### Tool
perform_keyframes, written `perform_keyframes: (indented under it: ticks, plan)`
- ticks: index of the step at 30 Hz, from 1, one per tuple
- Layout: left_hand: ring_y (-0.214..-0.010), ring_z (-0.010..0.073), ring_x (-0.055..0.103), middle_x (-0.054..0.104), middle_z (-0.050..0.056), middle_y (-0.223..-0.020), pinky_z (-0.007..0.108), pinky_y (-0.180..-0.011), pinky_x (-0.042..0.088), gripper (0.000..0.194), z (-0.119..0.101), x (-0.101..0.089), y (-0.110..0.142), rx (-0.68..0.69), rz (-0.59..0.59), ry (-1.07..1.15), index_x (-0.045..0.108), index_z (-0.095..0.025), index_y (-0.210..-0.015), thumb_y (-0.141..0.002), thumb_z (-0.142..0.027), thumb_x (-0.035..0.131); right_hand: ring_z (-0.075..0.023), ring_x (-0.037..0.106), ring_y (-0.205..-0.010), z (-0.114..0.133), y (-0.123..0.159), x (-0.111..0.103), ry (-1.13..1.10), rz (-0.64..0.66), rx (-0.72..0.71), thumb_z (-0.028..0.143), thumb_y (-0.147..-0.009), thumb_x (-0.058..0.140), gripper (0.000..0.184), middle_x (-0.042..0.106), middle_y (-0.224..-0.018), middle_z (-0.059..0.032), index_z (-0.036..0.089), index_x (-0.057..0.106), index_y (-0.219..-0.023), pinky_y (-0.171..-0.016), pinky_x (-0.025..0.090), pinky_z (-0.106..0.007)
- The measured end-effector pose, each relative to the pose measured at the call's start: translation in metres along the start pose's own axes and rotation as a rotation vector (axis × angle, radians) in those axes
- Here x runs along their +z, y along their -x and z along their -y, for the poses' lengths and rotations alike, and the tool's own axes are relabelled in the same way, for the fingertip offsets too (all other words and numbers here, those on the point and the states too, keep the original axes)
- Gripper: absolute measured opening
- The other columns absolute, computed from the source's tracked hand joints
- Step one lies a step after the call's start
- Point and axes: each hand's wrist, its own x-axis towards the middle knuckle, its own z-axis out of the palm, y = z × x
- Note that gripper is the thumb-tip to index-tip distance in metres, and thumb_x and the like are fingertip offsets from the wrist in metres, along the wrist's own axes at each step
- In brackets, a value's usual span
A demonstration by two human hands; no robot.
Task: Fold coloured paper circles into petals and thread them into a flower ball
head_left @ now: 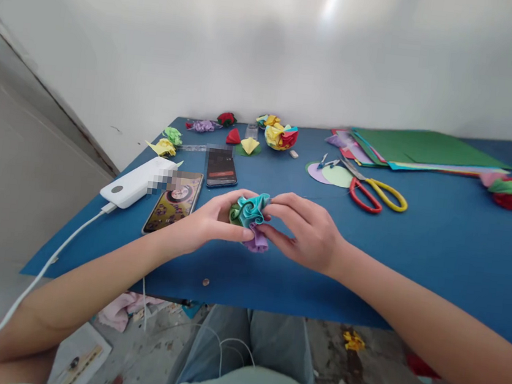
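Note:
Between my two hands, above the near part of the blue table, is a paper flower [252, 211] with teal, green and purple curled petals. My left hand [216, 218] wraps round its left side, the thumb pressed near the purple part. On the other side, the fingers of my right hand [304, 229] pinch the flower's right edge. The petals hide some of the fingertips. Beyond my hands lie scissors [371, 191] with one red and one yellow handle, beside a pale green paper oval [337, 176] and a lilac one [318, 172].
A white power bank [139, 182] with a cable and two phones, one a dark phone [222, 168], lie at left. Several paper flowers, including a yellow-and-red one [281, 137], stand near the wall. Coloured sheets [427, 148] are stacked at back right. Paper scraps litter the floor.

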Motion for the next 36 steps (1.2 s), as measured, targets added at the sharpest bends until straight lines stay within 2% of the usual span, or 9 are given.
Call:
perform_keyframes:
  ticks: [8, 15, 17, 19, 21, 23, 25, 30, 36]
  plan:
    - [-0.082, 0.0134, 0.058, 0.054, 0.001, -0.090, 0.027, -0.074, 0.051, 0.048, 0.007, -0.008, -0.001, 0.002, 0.094, -0.087, 0.046, -0.021, -0.111, -0.069, -0.019, 0.069, -0.0157, 0.057, -0.081, 0.001, 0.001, 0.001, 0.087, 0.020, -0.029, 0.025, -0.083, 0.054, 0.017, 0.062, -0.090, -0.0085, 0.013, 0.055, -0.095, -0.070, 0.048, -0.027]
    - [-0.093, 0.0180, 0.055, 0.053, 0.005, -0.103, 0.032, -0.082, 0.048, 0.049, -0.002, -0.006, 0.003, 0.022, 0.146, -0.439, 0.039, -0.022, -0.120, -0.077, -0.030, 0.061, -0.0141, 0.058, -0.077, 0.001, 0.002, 0.003, 0.039, 0.078, -0.020, 0.022, -0.086, 0.047, 0.012, 0.063, -0.084, -0.0067, 0.015, 0.054, -0.091, -0.070, 0.047, -0.025]
    - [-0.106, 0.0215, 0.051, 0.050, 0.009, -0.115, 0.036, -0.089, 0.044, 0.046, -0.002, -0.006, 0.004, 0.167, 0.066, -0.609, 0.037, -0.022, -0.123, -0.082, -0.032, 0.055, -0.0142, 0.057, -0.075, 0.002, 0.001, 0.003, 0.025, 0.083, -0.003, 0.022, -0.085, 0.047, 0.011, 0.062, -0.081, -0.0062, 0.015, 0.055, -0.089, -0.068, 0.047, -0.025]
    - [-0.116, 0.0240, 0.044, 0.046, 0.011, -0.124, 0.039, -0.096, 0.038, 0.044, 0.001, -0.006, 0.005, 0.444, -0.085, -0.833, 0.041, -0.020, -0.121, -0.082, -0.033, 0.054, -0.0145, 0.056, -0.073, 0.003, 0.000, 0.002, 0.050, 0.087, -0.016, 0.022, -0.085, 0.047, 0.012, 0.061, -0.080, -0.0066, 0.014, 0.055, -0.088, -0.067, 0.047, -0.025]
    - [-0.112, 0.0249, 0.045, 0.051, 0.011, -0.117, 0.042, -0.098, 0.034, 0.039, 0.005, -0.004, 0.007, 0.728, -0.180, -1.088, 0.049, -0.019, -0.111, -0.077, -0.033, 0.059, -0.0147, 0.055, -0.070, 0.004, 0.000, 0.001, 0.091, 0.109, -0.046, 0.022, -0.085, 0.046, 0.014, 0.061, -0.079, -0.0070, 0.013, 0.056, -0.087, -0.066, 0.046, -0.026]
    - [-0.099, 0.0232, 0.051, 0.059, 0.008, -0.100, 0.043, -0.093, 0.034, 0.029, 0.009, -0.002, 0.008, 0.885, -0.197, -1.310, 0.054, -0.017, -0.098, -0.073, -0.029, 0.063, -0.0151, 0.055, -0.068, 0.006, -0.001, 0.001, 0.114, 0.143, -0.069, 0.024, -0.086, 0.044, 0.017, 0.060, -0.078, -0.0073, 0.013, 0.056, -0.084, -0.064, 0.045, -0.027]
    - [-0.089, 0.0205, 0.053, 0.060, 0.005, -0.087, 0.041, -0.086, 0.036, 0.019, 0.011, 0.001, 0.009, 0.901, -0.213, -1.423, 0.053, -0.016, -0.090, -0.074, -0.024, 0.061, -0.0151, 0.054, -0.066, 0.009, -0.001, 0.001, 0.121, 0.146, -0.077, 0.025, -0.086, 0.043, 0.019, 0.060, -0.076, -0.0069, 0.013, 0.057, -0.083, -0.062, 0.045, -0.027]
    - [-0.084, 0.0186, 0.051, 0.059, 0.006, -0.086, 0.037, -0.077, 0.038, 0.010, 0.008, 0.001, 0.010, 0.808, -0.203, -1.461, 0.054, -0.015, -0.086, -0.077, -0.018, 0.055, -0.0143, 0.053, -0.066, 0.010, -0.001, 0.001, 0.093, 0.136, -0.050, 0.021, -0.086, 0.042, 0.017, 0.059, -0.076, -0.0060, 0.013, 0.057, -0.084, -0.063, 0.044, -0.026]
    - [-0.082, 0.0157, 0.050, 0.060, 0.005, -0.086, 0.033, -0.076, 0.042, 0.008, 0.006, -0.001, 0.010, 0.798, -0.103, -1.310, 0.056, -0.016, -0.084, -0.079, -0.011, 0.053, -0.0101, 0.052, -0.068, 0.003, -0.002, -0.004, -0.342, 0.247, 0.123, 0.030, -0.085, 0.053, 0.015, 0.057, -0.078, -0.0030, 0.016, 0.055, -0.080, -0.063, 0.043, -0.021]
